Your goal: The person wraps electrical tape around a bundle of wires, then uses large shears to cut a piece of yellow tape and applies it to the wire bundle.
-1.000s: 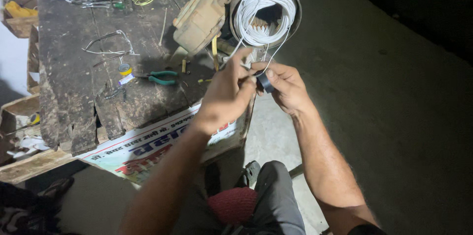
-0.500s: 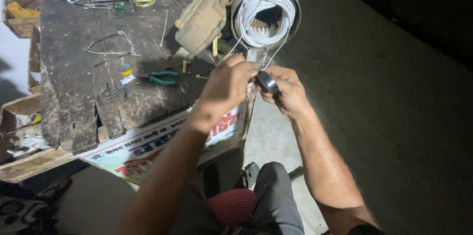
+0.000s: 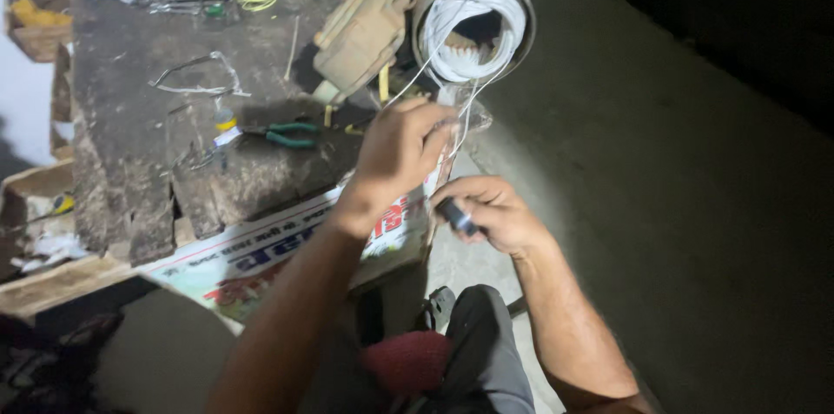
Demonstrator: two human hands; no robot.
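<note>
Beside a worn wooden workbench [image 3: 130,162], thin white wires [image 3: 465,114] from a coil inside a metal cylinder [image 3: 473,6] are pinched in the closed left hand [image 3: 400,153]. Lower down, a small dark tape roll [image 3: 456,216] is gripped by the right hand [image 3: 491,214]. Green pliers [image 3: 282,134] lie near. 1 risk is judged: the fine wires could slip or kink if pulled while the tape is drawn away.

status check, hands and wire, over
Left hand pinching white wires at the cylinder's mouth. Right hand holds dark tape roll, below. Nothing in the way.
</note>
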